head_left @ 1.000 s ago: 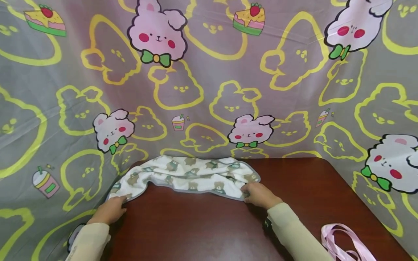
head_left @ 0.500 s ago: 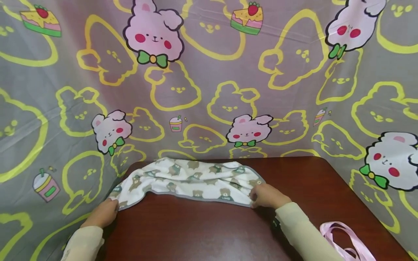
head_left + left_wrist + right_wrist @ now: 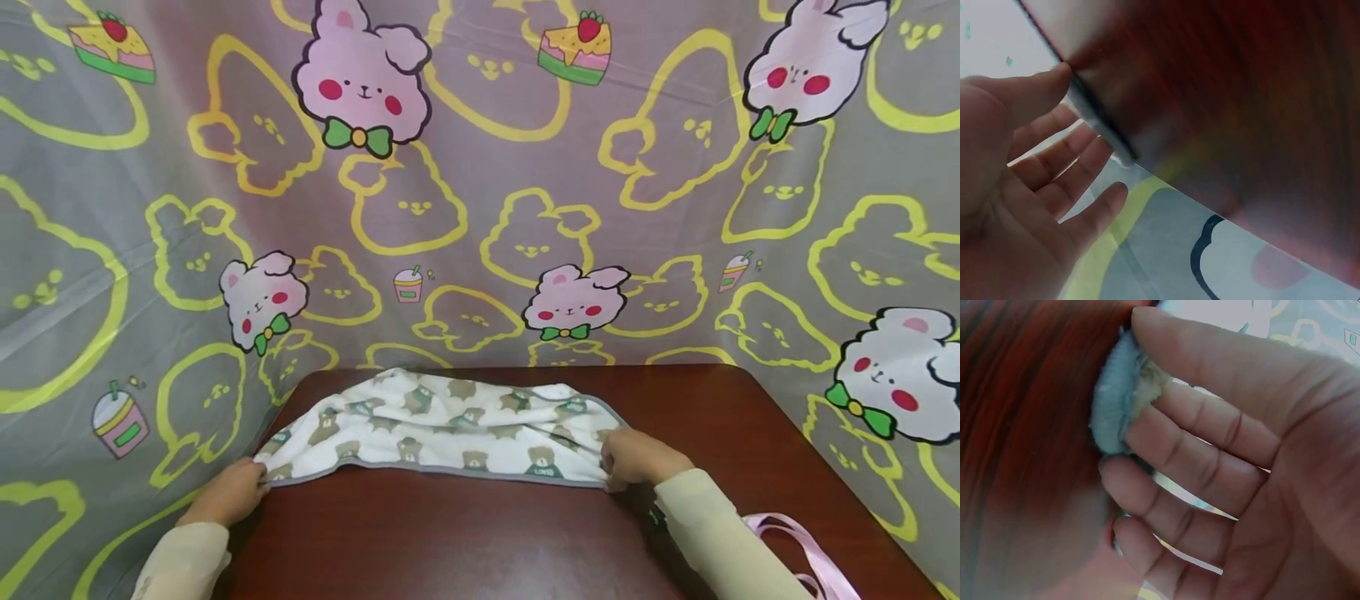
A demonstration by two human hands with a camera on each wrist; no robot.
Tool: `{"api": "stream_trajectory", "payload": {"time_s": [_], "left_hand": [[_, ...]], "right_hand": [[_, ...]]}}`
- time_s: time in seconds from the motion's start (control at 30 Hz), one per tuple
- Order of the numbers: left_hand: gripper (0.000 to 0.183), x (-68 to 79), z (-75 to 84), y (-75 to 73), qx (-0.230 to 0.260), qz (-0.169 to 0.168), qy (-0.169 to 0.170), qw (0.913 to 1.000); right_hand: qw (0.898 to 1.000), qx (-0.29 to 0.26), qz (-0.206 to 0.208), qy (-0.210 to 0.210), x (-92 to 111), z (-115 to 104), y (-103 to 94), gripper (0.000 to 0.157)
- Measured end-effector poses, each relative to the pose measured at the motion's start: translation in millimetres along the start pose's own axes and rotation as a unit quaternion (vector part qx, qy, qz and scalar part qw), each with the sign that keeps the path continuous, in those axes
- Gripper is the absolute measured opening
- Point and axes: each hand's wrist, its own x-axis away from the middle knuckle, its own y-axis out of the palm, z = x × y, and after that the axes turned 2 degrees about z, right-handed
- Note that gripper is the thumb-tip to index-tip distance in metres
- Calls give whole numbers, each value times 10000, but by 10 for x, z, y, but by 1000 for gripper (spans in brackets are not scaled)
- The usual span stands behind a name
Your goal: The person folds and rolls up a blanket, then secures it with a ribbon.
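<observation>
A white cloth [image 3: 442, 429] printed with brown bears and edged in grey lies wrinkled across the far half of the table. My left hand [image 3: 231, 490] pinches its near left corner between thumb and fingers; the left wrist view shows the grey edging [image 3: 1100, 122] at the thumb tip. At the near right corner, my right hand [image 3: 641, 457] pinches the cloth, and the right wrist view has the bunched grey-blue edging [image 3: 1113, 400] between thumb and fingers. The near edge runs fairly straight between both hands, while the far part stays creased.
A loop of pink ribbon [image 3: 798, 542] lies at the table's right, partly behind my right sleeve. The dark red-brown table [image 3: 450, 542] is bordered at the back and sides by a grey curtain [image 3: 480, 167] with cartoon animals.
Both hands have moved apart, the right one rightward and nearer, the left one slightly leftward. The cloth's near edge has come closer and straightened between them.
</observation>
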Motion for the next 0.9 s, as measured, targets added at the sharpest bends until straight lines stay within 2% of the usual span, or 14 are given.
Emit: {"api": "stream_trajectory", "payload": {"time_s": [0.1,0.3,0.4,0.5,0.57,0.9], "left_hand": [[16,-5,-4,7,-3,38,13,10000],[11,43,5,-11,38,70,173,9998],[7,20,-11,-3,181,-233,-60,9995],[19,-12,-11,-20,357,-577,-378,9970],[23,-12,-19,-42,448,-631,-430,9961],[20,49,-15,-340,472,141,68,9988]], "right_hand": [[10000,-32,-31,72,28,-37,-13,27],[9996,272,-80,90,30,-119,-17,25],[9990,443,-42,20,17,-125,13,25],[9984,553,32,-66,22,-103,31,26],[9979,633,53,-155,33,-84,16,26],[9969,780,39,77,118,-4,-330,18]]}}
